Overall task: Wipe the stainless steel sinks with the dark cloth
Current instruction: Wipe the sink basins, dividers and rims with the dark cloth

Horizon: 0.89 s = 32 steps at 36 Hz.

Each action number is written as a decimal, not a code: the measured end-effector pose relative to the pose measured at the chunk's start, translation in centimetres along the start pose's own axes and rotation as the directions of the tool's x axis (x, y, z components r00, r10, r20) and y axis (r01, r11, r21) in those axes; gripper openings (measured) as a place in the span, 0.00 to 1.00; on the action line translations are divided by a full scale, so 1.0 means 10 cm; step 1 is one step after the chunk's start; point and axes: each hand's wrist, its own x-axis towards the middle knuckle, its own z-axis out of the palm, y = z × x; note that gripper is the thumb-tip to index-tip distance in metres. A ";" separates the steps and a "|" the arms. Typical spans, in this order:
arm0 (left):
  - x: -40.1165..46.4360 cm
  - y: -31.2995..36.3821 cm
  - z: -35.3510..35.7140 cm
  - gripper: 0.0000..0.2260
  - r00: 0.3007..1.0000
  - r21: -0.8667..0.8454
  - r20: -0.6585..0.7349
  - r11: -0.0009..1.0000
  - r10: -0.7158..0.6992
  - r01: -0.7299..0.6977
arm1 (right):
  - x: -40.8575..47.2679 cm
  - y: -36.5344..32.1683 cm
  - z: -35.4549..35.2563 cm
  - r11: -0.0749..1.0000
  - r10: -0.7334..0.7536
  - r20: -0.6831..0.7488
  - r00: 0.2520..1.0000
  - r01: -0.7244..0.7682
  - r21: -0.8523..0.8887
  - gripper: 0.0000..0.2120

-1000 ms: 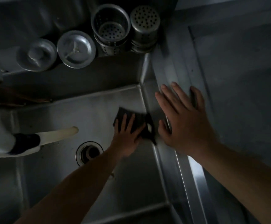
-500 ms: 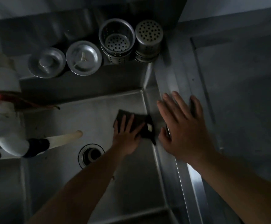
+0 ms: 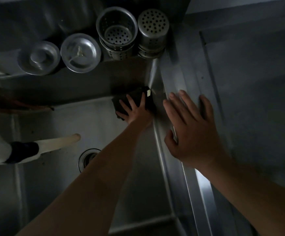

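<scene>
Pressing down flat, the left hand [image 3: 135, 113] has its fingers spread wide on the dark cloth [image 3: 135, 99]. It is not curled around it. The cloth lies in the far right corner of the steel sink [image 3: 67, 120], touching the bottom and the walls there. A small pale tag shows on the cloth's far edge. The right hand [image 3: 194, 130] lies open and flat on the sink's right rim, holding nothing. The round drain [image 3: 87, 158] is in the sink bottom, partly hidden by the left arm. A pale faucet spout [image 3: 60, 142] pokes over the sink from the left. Behind the sink sit two round drain lids [image 3: 80, 52] and two strainer baskets with holes [image 3: 117, 31].
</scene>
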 end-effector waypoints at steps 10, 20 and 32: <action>-0.04 -0.03 -0.30 0.31 0.994 0.129 0.075 0.987 0.084 -0.093 | -0.01 -0.03 -0.03 0.999 0.005 0.033 0.999 -0.004 -0.048 0.32; -0.49 -0.77 -0.06 0.28 0.961 0.232 0.130 0.935 0.243 -0.268 | 0.00 -0.02 -0.02 0.998 0.010 0.026 1.000 -0.008 -0.068 0.31; -0.02 0.09 -0.01 0.27 0.993 -0.046 -0.017 0.992 -0.115 0.114 | 0.01 0.00 0.04 0.999 0.002 -0.068 0.998 -0.005 -0.039 0.31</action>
